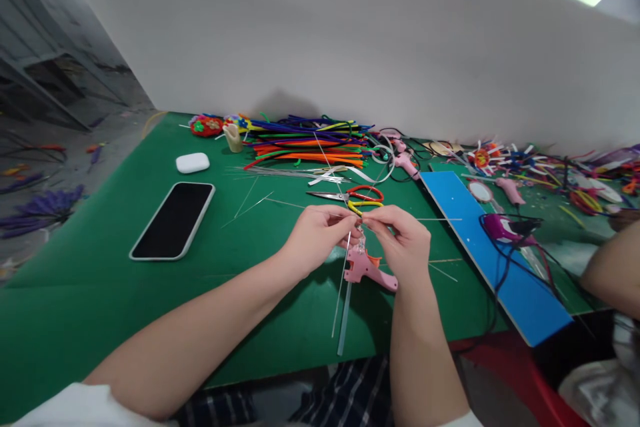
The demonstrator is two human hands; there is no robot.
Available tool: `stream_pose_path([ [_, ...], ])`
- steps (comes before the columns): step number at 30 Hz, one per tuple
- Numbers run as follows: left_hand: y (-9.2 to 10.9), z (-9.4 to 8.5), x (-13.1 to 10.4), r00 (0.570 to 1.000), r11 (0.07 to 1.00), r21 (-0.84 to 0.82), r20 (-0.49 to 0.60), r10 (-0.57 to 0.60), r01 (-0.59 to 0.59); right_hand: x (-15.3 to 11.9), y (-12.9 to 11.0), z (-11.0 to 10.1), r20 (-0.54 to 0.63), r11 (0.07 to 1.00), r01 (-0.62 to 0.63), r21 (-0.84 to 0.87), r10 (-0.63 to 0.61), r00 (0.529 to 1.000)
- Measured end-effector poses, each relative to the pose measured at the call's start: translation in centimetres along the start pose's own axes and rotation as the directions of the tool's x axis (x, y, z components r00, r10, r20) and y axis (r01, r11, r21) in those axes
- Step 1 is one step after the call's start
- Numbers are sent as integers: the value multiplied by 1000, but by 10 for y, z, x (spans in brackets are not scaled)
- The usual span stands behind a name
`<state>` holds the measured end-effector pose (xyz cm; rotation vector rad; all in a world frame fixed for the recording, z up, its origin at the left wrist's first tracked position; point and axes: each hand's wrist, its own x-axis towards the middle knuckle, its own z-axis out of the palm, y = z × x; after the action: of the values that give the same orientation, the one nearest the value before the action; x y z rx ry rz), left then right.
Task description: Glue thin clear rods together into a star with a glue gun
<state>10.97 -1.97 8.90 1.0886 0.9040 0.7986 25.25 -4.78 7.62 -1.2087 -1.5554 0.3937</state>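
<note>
My left hand (317, 233) and my right hand (404, 240) meet over the middle of the green table (240, 307), fingertips pinched close together. Between them is a thin metal wire (440, 219), whose ends stick out to both sides; the exact pinch point is hidden by my fingers. Just beneath my hands lies a pink glue gun (367, 269) with an orange trigger, and a translucent glue stick (344, 323) extends from it toward the table's front edge. Scissors (327, 197) with red and yellow handles rest right behind my fingers.
Colourful pipe cleaners (310, 140) are piled along the wall, with loose wires (295, 174) before them. A phone (173, 221) and a white case (193, 163) lie left. On the right are a blue board (480, 240), a purple tool (505, 229) with black cords, and another person's arm (613, 267).
</note>
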Motion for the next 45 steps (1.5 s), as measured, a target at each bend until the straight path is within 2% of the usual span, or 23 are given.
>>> stream_pose_path([
  [4,0,0,0,1000,1000,-10,7,-10,11,0,1,0,11,1000,-11,11,11,1000],
  [8,2,1,0,999,999,-3,6,-35,35,0,2,1,9,995,-76,58,76,997],
  [12,4,0,0,999,999,-13,11,-48,48,0,4,1,58,987,-130,92,125,990],
  [18,3,0,1,997,997,-19,36,-72,72,1,6,0,68,994,-101,46,97,993],
  [27,0,-1,3,999,998,-46,-4,-48,47,0,7,1,121,986,-136,99,124,985],
  [33,-3,-8,5,996,998,-5,-62,64,-65,0,5,-2,246,960,-230,157,187,951],
  [35,-4,-8,6,995,997,31,-62,73,-71,0,4,2,178,966,-199,166,169,969],
  [37,-6,-7,6,996,993,85,-31,80,-77,1,5,8,59,976,-152,156,145,988],
  [39,-8,-4,6,994,982,151,11,111,-112,1,5,14,-27,975,-150,162,156,987],
  [42,-10,-3,6,981,946,263,7,196,-191,0,5,19,-60,947,-232,221,251,966],
  [45,-4,-14,8,960,873,406,49,276,-272,0,5,18,-56,884,-349,312,384,922],
])
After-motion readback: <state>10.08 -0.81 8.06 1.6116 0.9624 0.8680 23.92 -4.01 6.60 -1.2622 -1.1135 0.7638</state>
